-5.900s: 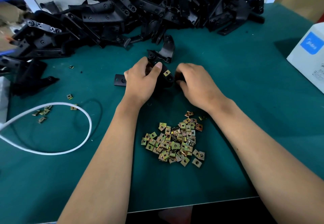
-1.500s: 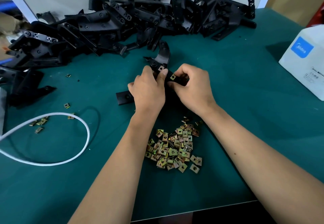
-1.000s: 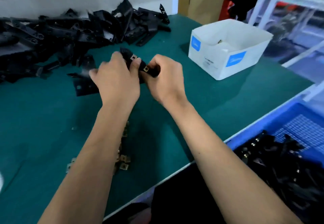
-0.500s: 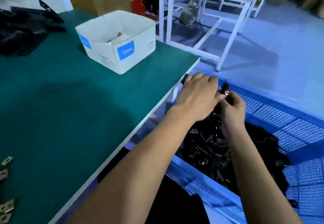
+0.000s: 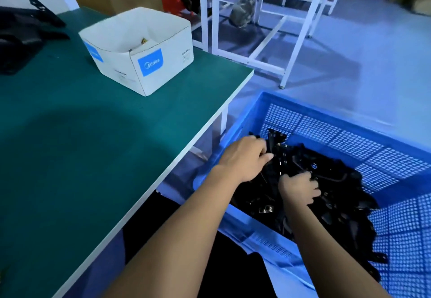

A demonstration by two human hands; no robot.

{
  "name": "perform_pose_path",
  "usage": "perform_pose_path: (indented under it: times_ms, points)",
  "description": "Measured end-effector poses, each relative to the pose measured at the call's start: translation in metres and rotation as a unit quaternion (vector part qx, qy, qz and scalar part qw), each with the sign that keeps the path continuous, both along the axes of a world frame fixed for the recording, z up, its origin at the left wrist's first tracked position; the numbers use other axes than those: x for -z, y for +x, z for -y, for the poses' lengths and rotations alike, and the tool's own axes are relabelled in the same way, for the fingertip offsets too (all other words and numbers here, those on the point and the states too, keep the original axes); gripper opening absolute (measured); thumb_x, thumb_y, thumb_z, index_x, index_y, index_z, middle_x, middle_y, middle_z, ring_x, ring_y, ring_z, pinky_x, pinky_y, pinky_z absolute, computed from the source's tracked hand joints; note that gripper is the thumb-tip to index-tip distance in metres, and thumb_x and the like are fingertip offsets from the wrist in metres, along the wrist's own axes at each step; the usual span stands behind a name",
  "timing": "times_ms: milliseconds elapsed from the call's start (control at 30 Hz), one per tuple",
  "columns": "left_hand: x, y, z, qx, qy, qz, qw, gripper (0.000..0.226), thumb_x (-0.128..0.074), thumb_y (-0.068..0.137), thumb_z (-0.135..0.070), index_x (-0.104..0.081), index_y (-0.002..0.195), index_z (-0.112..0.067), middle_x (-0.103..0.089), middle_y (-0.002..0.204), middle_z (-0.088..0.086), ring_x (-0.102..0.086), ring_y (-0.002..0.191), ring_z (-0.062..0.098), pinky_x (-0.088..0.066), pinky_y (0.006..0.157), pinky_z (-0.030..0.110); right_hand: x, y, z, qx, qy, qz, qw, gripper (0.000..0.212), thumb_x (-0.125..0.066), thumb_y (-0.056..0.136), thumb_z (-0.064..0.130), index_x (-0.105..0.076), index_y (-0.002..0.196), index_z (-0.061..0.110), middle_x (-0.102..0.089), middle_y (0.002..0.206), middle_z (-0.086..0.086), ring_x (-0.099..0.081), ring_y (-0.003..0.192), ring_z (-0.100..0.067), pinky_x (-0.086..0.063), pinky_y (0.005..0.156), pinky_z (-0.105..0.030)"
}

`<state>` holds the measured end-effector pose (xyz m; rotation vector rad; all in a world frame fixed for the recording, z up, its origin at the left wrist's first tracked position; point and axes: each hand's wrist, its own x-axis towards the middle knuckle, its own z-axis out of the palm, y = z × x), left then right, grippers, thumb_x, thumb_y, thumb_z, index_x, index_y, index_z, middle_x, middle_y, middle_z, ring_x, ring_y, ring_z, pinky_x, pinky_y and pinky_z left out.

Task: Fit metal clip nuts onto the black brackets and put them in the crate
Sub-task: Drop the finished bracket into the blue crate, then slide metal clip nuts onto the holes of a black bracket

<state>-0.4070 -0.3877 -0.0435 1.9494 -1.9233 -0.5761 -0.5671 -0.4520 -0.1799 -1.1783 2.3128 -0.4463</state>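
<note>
My left hand [image 5: 245, 158] and my right hand [image 5: 298, 188] are both down inside the blue mesh crate [image 5: 349, 120], which stands on the floor to the right of the green table [image 5: 93, 146]. Between them they hold a long black bracket [image 5: 278, 151] with small metal clip nuts on it. The left fingers pinch its upper end. The right hand curls around the lower end, low against the pile of black brackets [image 5: 338, 181] in the crate. Bare black brackets [image 5: 21, 32] lie at the table's far left.
A white open cardboard box [image 5: 149, 64] with blue labels stands near the table's far right corner, a clip nut [image 5: 144, 40] inside it. Beyond it is a white-framed table [image 5: 268, 18] with a grey cat [image 5: 242, 13] under it. Brown cartons stand behind.
My view has swung right from the table to the crate. Both hands have carried the fitted bracket off the table and lowered it onto the pile in the crate.
</note>
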Motion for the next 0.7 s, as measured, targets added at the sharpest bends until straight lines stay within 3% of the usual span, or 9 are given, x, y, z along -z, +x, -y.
perform_pose_path:
  times_ms: [100, 200, 300, 400, 500, 600, 700]
  points:
    - [-0.037, 0.006, 0.010, -0.037, -0.113, -0.055, 0.991, 0.021, -0.061, 0.101, -0.038, -0.066, 0.097, -0.017, -0.067, 0.101, 0.000, -0.061, 0.093, 0.025, -0.049, 0.082, 0.039, -0.046, 0.028, 0.004, -0.078, -0.214, 0.024, 0.973, 0.040, -0.065, 0.088, 0.016, -0.060, 0.126, 0.004, -0.057, 0.128, -0.024, -0.050, 0.121, -0.045, -0.043, 0.101, -0.051]
    - [-0.071, 0.028, 0.010, -0.087, -0.218, -0.123, 0.964, 0.016, -0.063, 0.099, -0.030, -0.067, 0.095, -0.015, -0.070, 0.095, -0.003, -0.064, 0.083, 0.020, -0.053, 0.079, 0.040, -0.108, 0.069, 0.001, -0.178, -0.391, 0.109, 0.896, 0.022, -0.061, 0.092, 0.010, -0.067, 0.112, 0.006, -0.072, 0.104, -0.013, -0.067, 0.094, -0.033, -0.045, 0.087, -0.037]
    - [-0.095, 0.070, -0.008, -0.163, -0.284, -0.153, 0.933, 0.017, -0.061, 0.100, -0.028, -0.067, 0.094, -0.013, -0.072, 0.092, -0.003, -0.067, 0.086, 0.020, -0.055, 0.080, 0.041, -0.165, 0.123, -0.015, -0.273, -0.490, 0.131, 0.818, 0.015, -0.060, 0.092, 0.011, -0.069, 0.104, 0.008, -0.074, 0.090, -0.008, -0.061, 0.076, -0.020, -0.036, 0.071, -0.025]
    - [-0.103, 0.124, -0.045, -0.251, -0.317, -0.142, 0.903, 0.019, -0.059, 0.099, -0.030, -0.065, 0.090, -0.015, -0.071, 0.086, -0.007, -0.066, 0.080, 0.017, -0.054, 0.080, 0.040, -0.201, 0.185, -0.040, -0.396, -0.488, 0.169, 0.759, 0.015, -0.060, 0.093, 0.013, -0.069, 0.105, 0.011, -0.072, 0.084, -0.003, -0.062, 0.074, -0.022, -0.041, 0.070, -0.029]
    - [-0.103, 0.187, -0.103, -0.343, -0.329, -0.124, 0.871, 0.016, -0.060, 0.099, -0.028, -0.065, 0.088, -0.017, -0.069, 0.082, -0.011, -0.066, 0.078, 0.015, -0.053, 0.082, 0.037, -0.217, 0.260, -0.079, -0.526, -0.406, 0.201, 0.720, 0.014, -0.063, 0.093, 0.017, -0.068, 0.107, 0.015, -0.069, 0.079, 0.002, -0.064, 0.072, -0.025, -0.048, 0.069, -0.033]
    - [-0.099, 0.245, -0.173, -0.432, -0.338, -0.086, 0.832, 0.017, -0.061, 0.098, -0.028, -0.067, 0.086, -0.017, -0.067, 0.080, -0.011, -0.062, 0.076, 0.012, -0.050, 0.083, 0.034, -0.218, 0.329, -0.127, -0.646, -0.322, 0.182, 0.668, 0.018, -0.067, 0.091, 0.018, -0.067, 0.110, 0.016, -0.073, 0.091, -0.003, -0.067, 0.086, -0.029, -0.054, 0.082, -0.042]
    - [-0.091, 0.292, -0.253, -0.520, -0.323, -0.051, 0.790, 0.022, -0.058, 0.101, -0.031, -0.067, 0.089, -0.015, -0.068, 0.084, -0.009, -0.062, 0.079, 0.012, -0.048, 0.082, 0.032, -0.212, 0.393, -0.184, -0.742, -0.272, 0.124, 0.600, 0.028, -0.069, 0.088, 0.019, -0.067, 0.116, 0.016, -0.071, 0.108, -0.009, -0.065, 0.103, -0.032, -0.051, 0.092, -0.042]
